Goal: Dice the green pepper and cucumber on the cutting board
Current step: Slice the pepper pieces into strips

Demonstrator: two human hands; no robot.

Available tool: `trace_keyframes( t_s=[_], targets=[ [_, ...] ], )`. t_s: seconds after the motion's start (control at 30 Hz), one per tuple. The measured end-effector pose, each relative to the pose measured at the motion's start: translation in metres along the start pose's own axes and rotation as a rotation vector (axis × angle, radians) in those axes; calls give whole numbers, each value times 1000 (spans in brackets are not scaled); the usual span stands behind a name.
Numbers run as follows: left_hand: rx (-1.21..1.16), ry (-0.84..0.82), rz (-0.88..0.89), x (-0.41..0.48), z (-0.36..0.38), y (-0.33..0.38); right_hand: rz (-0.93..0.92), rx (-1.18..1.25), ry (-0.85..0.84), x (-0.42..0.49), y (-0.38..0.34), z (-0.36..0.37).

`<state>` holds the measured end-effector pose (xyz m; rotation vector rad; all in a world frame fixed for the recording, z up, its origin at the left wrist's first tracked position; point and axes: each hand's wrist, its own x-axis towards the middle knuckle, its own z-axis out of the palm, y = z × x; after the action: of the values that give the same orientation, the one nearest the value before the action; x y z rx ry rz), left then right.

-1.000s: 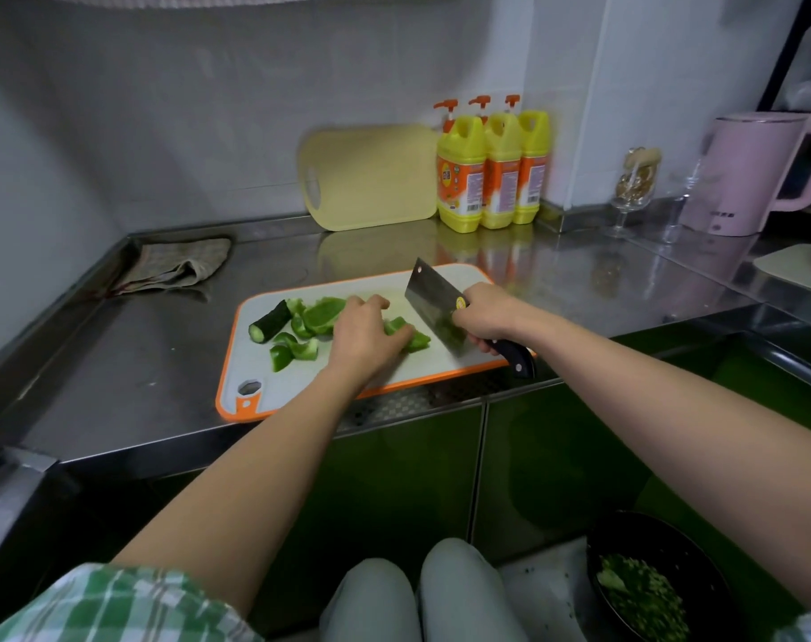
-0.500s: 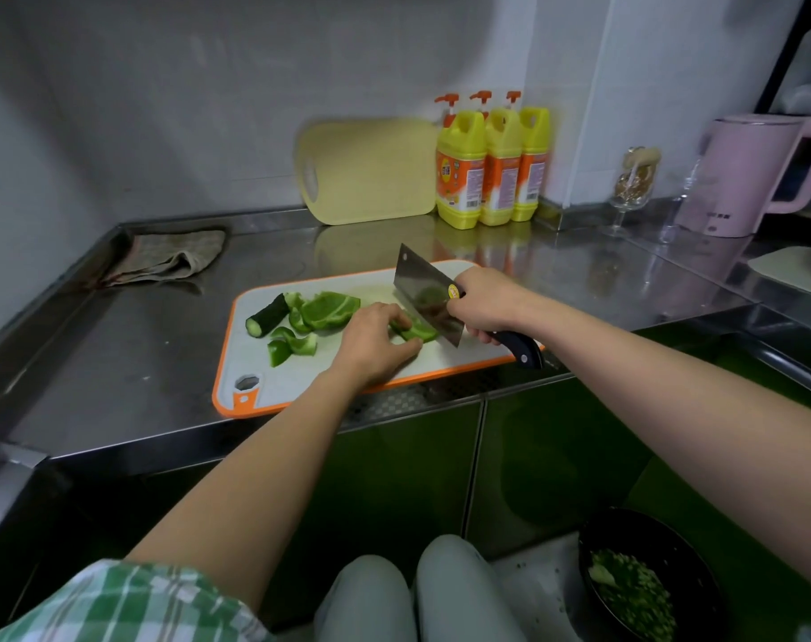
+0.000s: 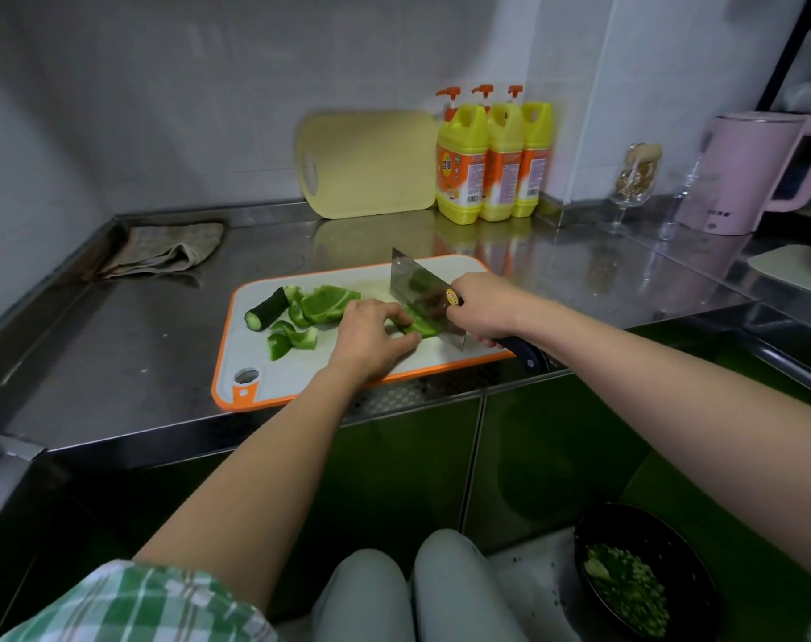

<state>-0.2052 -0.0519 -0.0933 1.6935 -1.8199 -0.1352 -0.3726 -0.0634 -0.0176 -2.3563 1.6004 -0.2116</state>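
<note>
Green pepper strip [image 3: 420, 327] lies mid-board, pinned under the left hand [image 3: 371, 338], fingertips curled down on its left end. Cleaver [image 3: 424, 296] blade stands edge-down against the strip's right side; whether the edge has bitten through cannot be told from this angle. Right hand [image 3: 482, 308] is wrapped tight round the cleaver's dark handle [image 3: 526, 354], which juts past the near board edge.

Further left on the orange-rimmed cutting board [image 3: 255, 363]: a large uncut pepper piece [image 3: 327, 304], a few smaller pepper chunks [image 3: 292, 338] just beside it, and a stub of cucumber [image 3: 267, 310] at the far-left end, cut face toward the camera. None of these is diced yet.

Step in hand, as I judge it: chopping the pinned strip into dice. Task looks partway along, with the big pepper piece and cucumber untouched.

Next move calls for walking the left fingertips back along the strip between cuts, knuckles kept ahead of the blade, then drawing the larger piece in.

Outward: board sits on a steel counter [image 3: 116, 363]; a folded cloth [image 3: 162, 247] far left, a yellow board [image 3: 371, 164] and three detergent bottles [image 3: 491, 164] against the wall, a pink kettle [image 3: 746, 173] right. A dark bowl [image 3: 644, 572] of chopped greens sits low at right
</note>
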Motion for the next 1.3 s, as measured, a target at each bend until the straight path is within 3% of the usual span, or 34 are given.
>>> trace_keyframes(
  t_s=[0.37, 0.6, 0.87, 1.1, 1.3],
  targets=[
    [-62, -16, -79, 3, -4, 3, 77, -38, -89, 16, -15, 3],
    [-100, 8, -89, 1, -1, 3, 123, -11, 22, 26, -18, 13],
    [-118, -16, -112, 1, 0, 0, 132, 227, 130, 24, 6, 14],
    [-107, -22, -119, 0, -1, 2, 83, 168, -26, 11, -4, -6],
    [-107, -17, -116, -1, 0, 1, 89, 83, -28, 4, -9, 0]
  ],
)
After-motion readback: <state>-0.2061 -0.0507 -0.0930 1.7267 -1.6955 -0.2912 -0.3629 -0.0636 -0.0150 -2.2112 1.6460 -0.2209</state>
